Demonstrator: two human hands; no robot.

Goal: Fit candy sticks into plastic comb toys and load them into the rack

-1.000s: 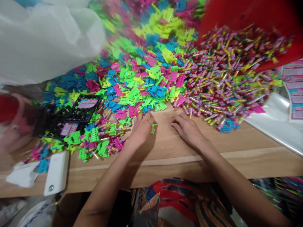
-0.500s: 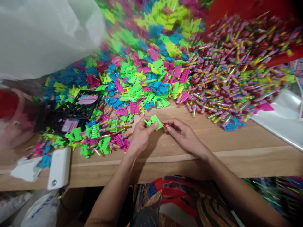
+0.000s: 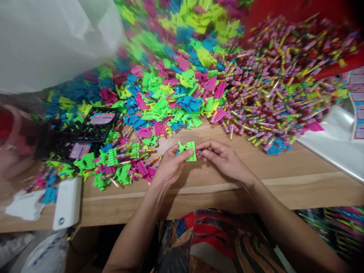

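My left hand [image 3: 171, 163] pinches a bright green plastic toy piece [image 3: 192, 154], a slotted plate with a figure-like shape on its left side. A bit of blue shows beside it, near the fingertips. My right hand [image 3: 224, 158] grips a small tube [image 3: 198, 153] between thumb and fingers. The tube's visible end meets the right edge of the green piece, and the rest is hidden by the fingers. Beyond my hands lies a heap of green, blue, pink and yellow plastic pieces [image 3: 162, 108]. Many similar small tubes [image 3: 256, 98] are piled on the right.
Green and pink pieces with tubes [image 3: 125, 161] lie left of my hands, near black plastic trays [image 3: 98, 123]. A white power bank [image 3: 67, 203] sits at the front edge of the wooden table [image 3: 227, 197]. A pink bucket [image 3: 17, 144] stands far left; white sheeting [image 3: 330, 140] lies right.
The green piece has turned more upright, its plate now facing my right hand. My right hand has pushed the tube's end up against it. The view has shifted slightly.
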